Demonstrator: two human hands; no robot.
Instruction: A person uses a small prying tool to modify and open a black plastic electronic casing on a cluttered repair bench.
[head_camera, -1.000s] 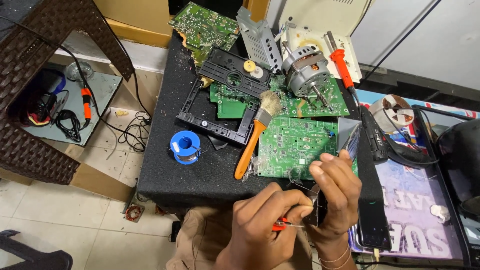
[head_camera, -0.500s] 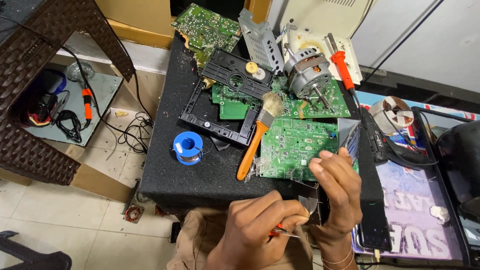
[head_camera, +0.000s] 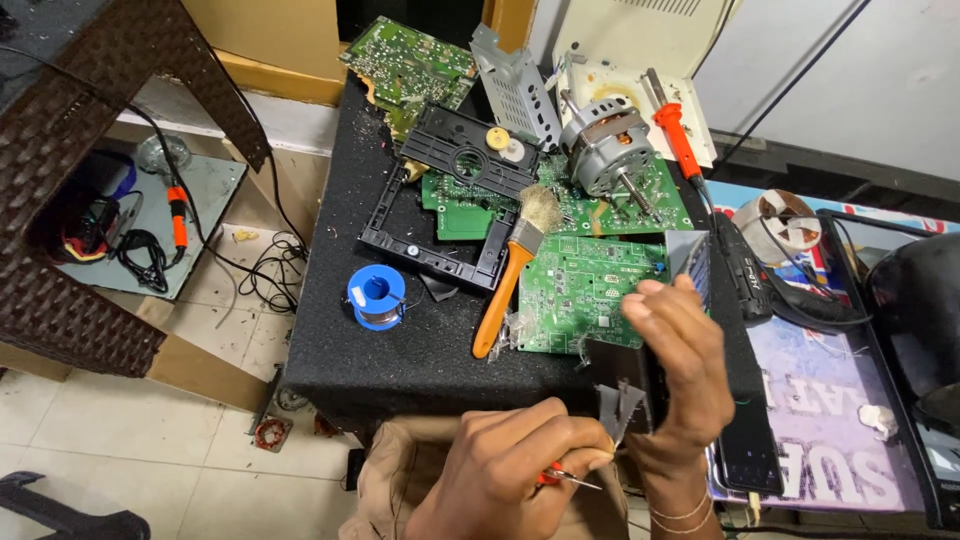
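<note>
My right hand (head_camera: 685, 375) is wrapped around a small dark rectangular block (head_camera: 622, 372) and holds it just above the near edge of the black work table (head_camera: 400, 350). A grey flap of tape or foil (head_camera: 620, 408) hangs from the block's lower side. My left hand (head_camera: 510, 475) sits below and to the left, pinching a small red-handled tool (head_camera: 560, 478). Its thin metal tip points toward the flap. Behind the hands lies a green circuit board (head_camera: 585, 290). What the tool tip touches is hidden by the fingers.
An orange-handled brush (head_camera: 510, 280), a blue solder spool (head_camera: 377, 295), a black plastic frame (head_camera: 445, 200), an electric motor (head_camera: 600, 150) and an orange soldering iron (head_camera: 678, 140) crowd the table. A dark phone-like slab (head_camera: 745, 440) and a tape roll (head_camera: 780, 225) lie right. Cables (head_camera: 265, 275) trail on the floor at left.
Both hands have drawn back from the green board toward me. The dark block now sits upright in my right hand, and my left hand has closed in under it with the tool.
</note>
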